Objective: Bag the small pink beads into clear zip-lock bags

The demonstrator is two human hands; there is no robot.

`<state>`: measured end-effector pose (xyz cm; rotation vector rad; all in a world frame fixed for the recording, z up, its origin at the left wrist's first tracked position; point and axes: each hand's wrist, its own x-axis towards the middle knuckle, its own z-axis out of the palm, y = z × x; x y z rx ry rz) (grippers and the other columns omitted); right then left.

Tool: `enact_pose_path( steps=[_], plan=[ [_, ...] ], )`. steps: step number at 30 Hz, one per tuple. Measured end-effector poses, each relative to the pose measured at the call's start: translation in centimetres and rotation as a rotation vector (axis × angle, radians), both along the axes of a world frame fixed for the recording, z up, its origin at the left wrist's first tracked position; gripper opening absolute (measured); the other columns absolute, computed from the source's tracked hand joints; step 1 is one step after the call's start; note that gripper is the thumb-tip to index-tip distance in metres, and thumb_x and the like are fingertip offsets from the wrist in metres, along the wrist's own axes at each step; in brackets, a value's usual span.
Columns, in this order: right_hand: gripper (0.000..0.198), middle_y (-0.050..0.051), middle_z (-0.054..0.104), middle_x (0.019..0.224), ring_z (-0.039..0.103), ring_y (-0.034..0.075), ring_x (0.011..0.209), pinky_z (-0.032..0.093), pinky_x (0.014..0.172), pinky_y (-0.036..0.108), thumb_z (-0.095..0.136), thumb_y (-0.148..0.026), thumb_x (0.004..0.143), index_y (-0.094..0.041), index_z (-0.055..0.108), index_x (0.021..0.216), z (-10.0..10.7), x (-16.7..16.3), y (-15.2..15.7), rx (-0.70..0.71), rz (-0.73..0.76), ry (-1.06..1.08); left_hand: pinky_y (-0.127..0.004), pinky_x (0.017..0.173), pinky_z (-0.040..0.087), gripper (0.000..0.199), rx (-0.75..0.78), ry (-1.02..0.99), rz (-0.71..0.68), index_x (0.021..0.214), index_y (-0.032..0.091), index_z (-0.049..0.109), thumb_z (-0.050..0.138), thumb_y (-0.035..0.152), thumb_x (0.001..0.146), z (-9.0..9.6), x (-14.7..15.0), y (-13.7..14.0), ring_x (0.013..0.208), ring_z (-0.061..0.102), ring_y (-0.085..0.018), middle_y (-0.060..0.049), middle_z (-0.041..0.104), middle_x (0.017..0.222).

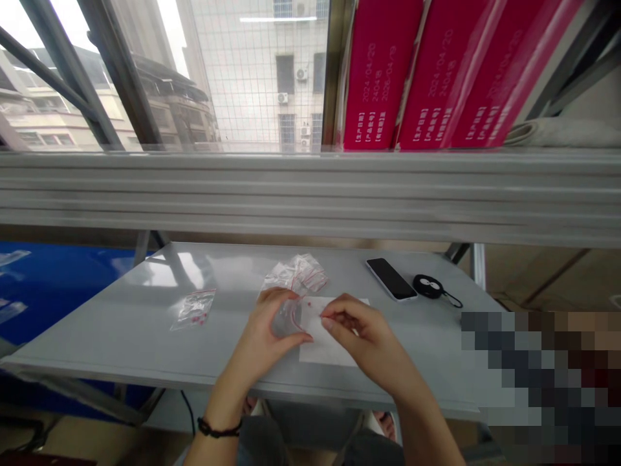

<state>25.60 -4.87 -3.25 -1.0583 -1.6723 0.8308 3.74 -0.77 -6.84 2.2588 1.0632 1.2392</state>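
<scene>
My left hand (269, 333) holds a small clear zip bag (288, 318) between thumb and fingers. The bag's red-lined mouth bows apart and faces right. Thumb and forefinger of my right hand (356, 327) are pinched together just right of that mouth, with a speck of red at the tips, too small to name surely. Beneath both hands lies a white sheet of paper (323, 353), and a tiny red piece (309, 304) rests on it. Behind my left hand is a pile of clear zip bags (308, 272). Farther left lies another zip bag (194, 309) with several small red pieces inside.
On the right of the grey table (121, 336) lie a phone (391, 278) and a black round case with a strap (427, 285). A metal shelf beam (310, 194) crosses above the table's back, carrying red boxes (383, 77). A blue surface (63, 278) is at left.
</scene>
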Motion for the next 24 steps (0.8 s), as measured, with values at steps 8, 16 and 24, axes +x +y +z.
enact_pose_path(
  steps=[8, 16, 24],
  plan=[
    [0.013, 0.001, 0.067, 0.082, 0.057, 0.014, 0.065, 0.041, 0.063, 0.027, 0.063, -0.016, 0.09, -0.023, 0.073, 0.092, -0.7, -2.2, 0.3, 0.146, -0.179, -0.243, -0.046, 0.098, 0.047, 0.05, 0.0, -0.046, -0.004, 0.117, 0.025, 0.058, 0.084, 0.021, 0.074, -0.6, 2.4, -0.7, 0.114, 0.056, -0.028, -0.007, 0.063, 0.115],
    [0.026, 0.005, 0.075, 0.091, 0.068, 0.02, 0.085, 0.05, 0.077, 0.03, 0.052, -0.031, 0.098, -0.024, 0.076, 0.094, -0.5, -1.4, 0.7, 0.095, -0.068, -0.131, -0.045, 0.092, 0.051, 0.042, -0.007, -0.052, 0.111, 0.113, 0.024, 0.06, 0.081, 0.034, 0.078, -1.0, 2.8, -1.0, 0.105, 0.063, -0.028, -0.008, 0.067, 0.11],
    [0.029, 0.011, 0.077, 0.097, 0.069, 0.025, 0.083, 0.051, 0.076, 0.035, 0.057, -0.037, 0.086, -0.018, 0.075, 0.099, -4.2, 8.0, 2.4, -0.073, -0.43, -0.29, -0.045, 0.097, 0.051, 0.047, -0.108, -0.168, 0.16, 0.117, 0.022, 0.061, 0.081, 0.036, 0.077, -2.6, 1.7, -0.2, 0.11, 0.065, -0.028, -0.01, 0.07, 0.117]
  ],
)
